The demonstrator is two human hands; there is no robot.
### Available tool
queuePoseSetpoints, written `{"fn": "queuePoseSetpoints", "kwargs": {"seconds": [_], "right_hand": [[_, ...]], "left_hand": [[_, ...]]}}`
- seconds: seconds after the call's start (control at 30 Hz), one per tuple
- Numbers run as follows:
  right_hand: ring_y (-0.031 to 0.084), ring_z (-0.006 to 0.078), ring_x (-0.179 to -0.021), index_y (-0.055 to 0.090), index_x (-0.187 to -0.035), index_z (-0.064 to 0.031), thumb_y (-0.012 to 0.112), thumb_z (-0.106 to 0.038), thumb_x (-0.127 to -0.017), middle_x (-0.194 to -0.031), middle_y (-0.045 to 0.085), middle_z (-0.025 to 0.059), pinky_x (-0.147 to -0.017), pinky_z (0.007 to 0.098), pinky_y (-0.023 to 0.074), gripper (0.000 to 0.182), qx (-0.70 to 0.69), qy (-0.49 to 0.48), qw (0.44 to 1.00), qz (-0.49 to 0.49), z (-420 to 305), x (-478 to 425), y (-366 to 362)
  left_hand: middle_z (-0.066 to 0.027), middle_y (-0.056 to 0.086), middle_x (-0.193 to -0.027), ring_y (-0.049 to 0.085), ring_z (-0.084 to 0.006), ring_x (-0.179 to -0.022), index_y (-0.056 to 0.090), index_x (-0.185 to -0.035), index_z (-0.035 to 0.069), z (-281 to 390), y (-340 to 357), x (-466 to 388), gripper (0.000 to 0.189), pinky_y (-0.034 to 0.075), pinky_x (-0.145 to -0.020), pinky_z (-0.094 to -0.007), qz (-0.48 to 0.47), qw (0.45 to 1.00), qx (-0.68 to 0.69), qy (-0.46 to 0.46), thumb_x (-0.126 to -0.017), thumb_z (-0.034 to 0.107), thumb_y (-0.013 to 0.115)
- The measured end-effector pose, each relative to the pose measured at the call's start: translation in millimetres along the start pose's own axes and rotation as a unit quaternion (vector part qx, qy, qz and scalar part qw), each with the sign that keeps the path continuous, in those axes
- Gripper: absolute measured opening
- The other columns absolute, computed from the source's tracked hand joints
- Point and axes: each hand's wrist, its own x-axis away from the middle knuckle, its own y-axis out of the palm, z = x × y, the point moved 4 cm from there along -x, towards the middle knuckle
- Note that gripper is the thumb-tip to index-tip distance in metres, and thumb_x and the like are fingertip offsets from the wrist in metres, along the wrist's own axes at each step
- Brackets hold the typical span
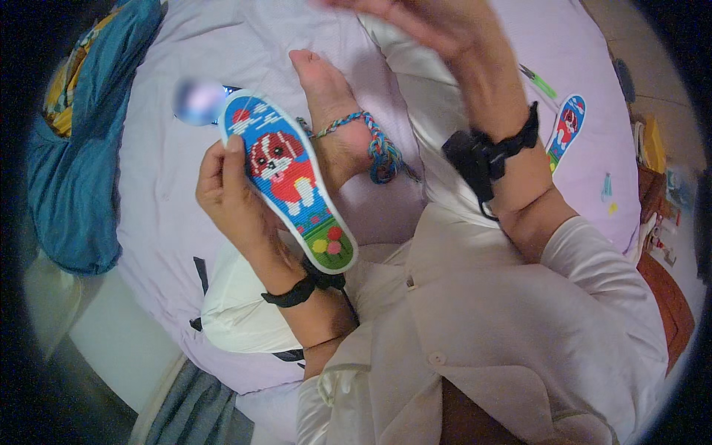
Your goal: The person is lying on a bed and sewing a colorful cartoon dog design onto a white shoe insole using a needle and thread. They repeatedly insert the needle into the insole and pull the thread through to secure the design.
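My left hand (233, 194) grips an embroidered insole (283, 178) by its left edge, thumb on top. The insole has a white rim and shows a red-and-white puppy on blue, with flowers on green at the narrow end. A thin pale thread runs up from its wide end. My right hand (411, 22) is raised at the top edge, blurred and partly cut off; whether it holds anything cannot be told. Under the arm's right side lies a second puppy insole (568, 125), partly hidden. Near it is a green-handled tool (538, 81), perhaps thread snips.
A lilac sheet (167, 183) covers the bed. My bare foot (328, 89), with braided multicoloured cords (384, 150) at the ankle, lies beyond the insole. A shiny, blurred object (200, 101) is beside the insole. Teal cloth (94, 183) lies left; a small light-blue item (607, 187) lies right.
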Motion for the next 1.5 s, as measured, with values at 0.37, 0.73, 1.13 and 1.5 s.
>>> {"fn": "queuePoseSetpoints", "kwargs": {"seconds": [0.37, 0.73, 1.13, 1.5], "right_hand": [[0.056, 0.0190, -0.069, 0.056, -0.085, -0.0005, 0.052, -0.002, -0.079, -0.074, 0.055, 0.0089, -0.067, 0.0310, 0.0472, 0.008, 0.368, -0.260, 0.874, 0.180, -4, 7, -19], [0.057, 0.0194, -0.071, 0.063, -0.085, -0.0012, 0.057, 0.001, -0.073, -0.075, 0.058, 0.0090, -0.063, 0.0271, 0.0443, 0.014, 0.422, -0.313, 0.851, -0.014, 59, 28, 70], [0.058, 0.0178, -0.071, 0.061, -0.084, 0.0001, 0.057, 0.001, -0.073, -0.075, 0.059, 0.0086, -0.063, 0.0260, 0.0452, 0.012, 0.427, -0.296, 0.854, -0.007, 59, 27, 69], [0.058, 0.0189, -0.070, 0.061, -0.082, -0.0011, 0.056, 0.001, -0.071, -0.076, 0.059, 0.0086, -0.061, 0.0269, 0.0447, 0.012, 0.430, -0.305, 0.849, -0.008, 59, 27, 71]], "left_hand": [[-0.0040, 0.060, -0.069, 0.052, -0.0055, -0.058, 0.061, -0.081, -0.004, 4, -8, -6, 0.016, 0.041, -0.053, -0.0180, 0.052, 0.999, -0.011, 0.014, -0.084, 0.011, 0.061], [-0.0068, 0.063, -0.073, 0.055, -0.0066, -0.060, 0.061, -0.083, -0.005, 13, 1, 3, 0.014, 0.043, -0.055, -0.0174, 0.019, 0.998, 0.050, 0.018, -0.084, 0.010, 0.061], [-0.0071, 0.063, -0.074, 0.055, -0.0065, -0.062, 0.062, -0.083, -0.005, 18, 7, 7, 0.014, 0.044, -0.057, -0.0178, 0.018, 0.999, 0.031, 0.021, -0.083, 0.009, 0.063], [-0.0067, 0.063, -0.072, 0.055, -0.0066, -0.060, 0.063, -0.083, -0.004, 18, 7, 7, 0.013, 0.044, -0.055, -0.0177, 0.032, 0.999, 0.015, 0.031, -0.082, 0.008, 0.063]]}}
